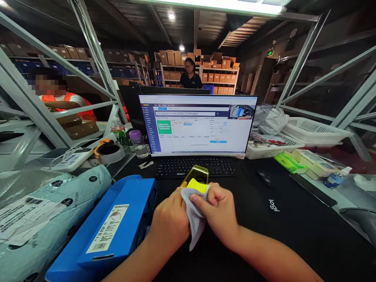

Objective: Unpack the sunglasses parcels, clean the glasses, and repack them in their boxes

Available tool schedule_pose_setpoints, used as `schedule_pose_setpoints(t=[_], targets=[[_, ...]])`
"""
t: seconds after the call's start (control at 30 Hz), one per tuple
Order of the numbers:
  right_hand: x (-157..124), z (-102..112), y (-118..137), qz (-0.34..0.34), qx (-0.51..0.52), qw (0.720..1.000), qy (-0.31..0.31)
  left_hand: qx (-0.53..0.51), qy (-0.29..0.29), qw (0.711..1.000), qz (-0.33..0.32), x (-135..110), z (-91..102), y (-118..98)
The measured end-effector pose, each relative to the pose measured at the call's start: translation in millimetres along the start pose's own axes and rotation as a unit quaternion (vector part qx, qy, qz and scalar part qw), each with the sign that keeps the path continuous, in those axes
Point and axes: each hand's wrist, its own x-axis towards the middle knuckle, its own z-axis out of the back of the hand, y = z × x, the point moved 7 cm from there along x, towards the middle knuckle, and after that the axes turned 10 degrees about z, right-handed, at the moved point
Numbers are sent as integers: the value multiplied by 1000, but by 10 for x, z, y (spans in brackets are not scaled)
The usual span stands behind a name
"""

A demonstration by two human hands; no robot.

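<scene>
My left hand [170,223] and my right hand [220,213] meet in front of the keyboard [195,167]. Together they grip a small yellow device [197,178] with a clear olive-tinted top. A pale grey cloth [194,219] is wrapped round its lower part and hangs down between my hands. My right thumb and fingers pinch the cloth against the device. My left hand is closed round the cloth and the device from the left.
A monitor [198,124] stands behind the keyboard on a black desk mat [276,207], with a mouse [266,178] to the right. A blue box [117,227] and wrapped parcel [38,219] lie left. White baskets [314,131], green packets [289,162], bottles [138,144] and tape [107,150] surround. Two people sit beyond.
</scene>
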Motion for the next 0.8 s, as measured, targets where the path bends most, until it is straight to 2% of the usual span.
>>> schedule_pose_setpoints(t=[0.07,0.13,0.27,0.33,0.4,0.47,0.53,0.57,0.6,0.67,0.73,0.8], targets=[[120,75,-68,-117,111,987,-13,-26,-20,999,-26,10,21,-52],[235,156,-76,-191,196,961,-43,-37,-28,998,-50,13,27,-100],[335,195,-110,-231,257,935,-75,-36,-17,996,-74,-13,-1,-138],[260,167,-163,-204,242,944,-98,-21,-14,997,-72,-30,-8,-121],[121,118,-172,-129,169,971,-105,5,-20,998,-52,-36,5,-71],[-34,31,-90,-12,63,995,-78,30,-22,999,-27,-34,23,-10],[-150,-71,16,85,-13,996,-35,39,-13,999,-6,-24,33,38],[-167,-98,45,102,-23,994,-18,30,-2,1000,4,-14,29,55],[-148,-100,49,92,-13,996,-6,10,8,1000,11,0,24,66],[-32,-48,0,6,53,999,5,-60,30,998,19,40,10,71],[119,57,-44,-95,134,986,-7,-134,53,990,0,87,4,53],[265,173,-33,-147,176,973,-6,-178,92,979,-28,125,1,55]])
